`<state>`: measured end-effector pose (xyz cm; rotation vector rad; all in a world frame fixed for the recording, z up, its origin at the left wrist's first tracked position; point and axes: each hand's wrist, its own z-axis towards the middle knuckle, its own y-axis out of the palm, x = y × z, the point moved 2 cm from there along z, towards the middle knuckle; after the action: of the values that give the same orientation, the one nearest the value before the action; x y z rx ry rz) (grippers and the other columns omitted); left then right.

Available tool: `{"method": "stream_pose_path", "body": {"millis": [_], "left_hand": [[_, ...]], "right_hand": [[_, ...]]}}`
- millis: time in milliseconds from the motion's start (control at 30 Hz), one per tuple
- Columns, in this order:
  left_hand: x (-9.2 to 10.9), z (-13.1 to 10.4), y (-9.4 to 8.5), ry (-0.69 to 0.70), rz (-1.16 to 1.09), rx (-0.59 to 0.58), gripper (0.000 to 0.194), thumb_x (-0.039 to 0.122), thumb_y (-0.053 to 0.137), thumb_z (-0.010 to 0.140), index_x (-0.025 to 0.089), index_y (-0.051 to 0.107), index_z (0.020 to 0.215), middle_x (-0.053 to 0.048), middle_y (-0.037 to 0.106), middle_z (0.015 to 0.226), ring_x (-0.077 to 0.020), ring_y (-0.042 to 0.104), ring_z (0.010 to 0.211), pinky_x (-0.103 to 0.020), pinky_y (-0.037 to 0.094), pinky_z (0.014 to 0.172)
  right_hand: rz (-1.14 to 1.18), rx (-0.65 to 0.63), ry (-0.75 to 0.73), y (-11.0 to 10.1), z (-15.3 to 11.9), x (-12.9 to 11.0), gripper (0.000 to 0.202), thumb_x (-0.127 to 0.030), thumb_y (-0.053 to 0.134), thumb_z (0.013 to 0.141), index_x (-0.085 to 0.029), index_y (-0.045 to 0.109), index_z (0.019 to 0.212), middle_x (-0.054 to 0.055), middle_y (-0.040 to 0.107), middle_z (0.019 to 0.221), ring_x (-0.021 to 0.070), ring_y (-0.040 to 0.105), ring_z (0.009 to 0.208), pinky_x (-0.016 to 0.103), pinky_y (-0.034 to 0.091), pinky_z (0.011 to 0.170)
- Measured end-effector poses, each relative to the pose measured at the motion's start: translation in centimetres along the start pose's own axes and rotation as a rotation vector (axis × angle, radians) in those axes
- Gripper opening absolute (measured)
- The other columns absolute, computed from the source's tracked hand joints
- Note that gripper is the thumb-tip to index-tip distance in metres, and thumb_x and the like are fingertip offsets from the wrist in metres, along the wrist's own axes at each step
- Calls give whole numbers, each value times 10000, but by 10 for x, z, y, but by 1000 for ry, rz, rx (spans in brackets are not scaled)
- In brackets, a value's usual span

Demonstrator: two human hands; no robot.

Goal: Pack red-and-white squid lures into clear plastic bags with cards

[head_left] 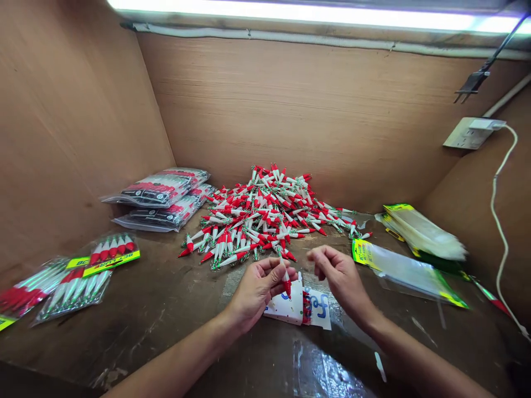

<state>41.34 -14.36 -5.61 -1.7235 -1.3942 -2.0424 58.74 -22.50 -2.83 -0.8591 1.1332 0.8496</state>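
My left hand [263, 284] pinches a red and white lure [286, 283], its red end pointing down toward me. To the right of it, my right hand [336, 271] is raised with its fingers curled together; whether they hold anything is too small to tell. Beneath the hands lies a white printed paper holder [286, 307] with red pieces showing at its right side, beside a white card [318, 309] with blue writing. Just behind the hands rises a large pile of red and white lures [265, 213] with green hooks.
Filled bags [160, 190] are stacked at the back left, and filled yellow-labelled packets [78, 284] lie at the left. Clear empty packets [409, 271] and a thicker stack [431, 235] are at the right. A white cable [493, 204] hangs down the right wall.
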Motion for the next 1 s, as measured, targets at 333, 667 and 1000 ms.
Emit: {"method": "stream_pose_path", "body": {"millis": [333, 667, 1000], "left_hand": [[-1, 5, -9, 141, -50, -8, 197, 297, 804, 855, 143, 706, 928, -78, 744, 907, -173, 673, 917, -246, 521, 778], [2, 2, -1, 48, -40, -90, 396, 322, 809, 850, 138, 725, 1190, -147, 746, 1124, -241, 676, 1095, -323, 501, 940], [0, 2, -1, 39, -43, -103, 382, 330, 797, 859, 148, 725, 1187, -152, 733, 1167, -248, 682, 1088, -314, 518, 901]], "right_hand": [[172, -535, 280, 30, -17, 11, 468, -602, 634, 892, -141, 715, 882, -13, 616, 606, 96, 532, 480, 204, 409, 468], [220, -366, 225, 29, -16, 15, 392, -525, 713, 860, -133, 723, 871, 28, 695, 769, 69, 478, 469, 213, 378, 460], [283, -365, 285, 33, -17, 20, 417, -520, 752, 821, -148, 684, 998, 40, 722, 807, 77, 515, 470, 207, 396, 450]]}}
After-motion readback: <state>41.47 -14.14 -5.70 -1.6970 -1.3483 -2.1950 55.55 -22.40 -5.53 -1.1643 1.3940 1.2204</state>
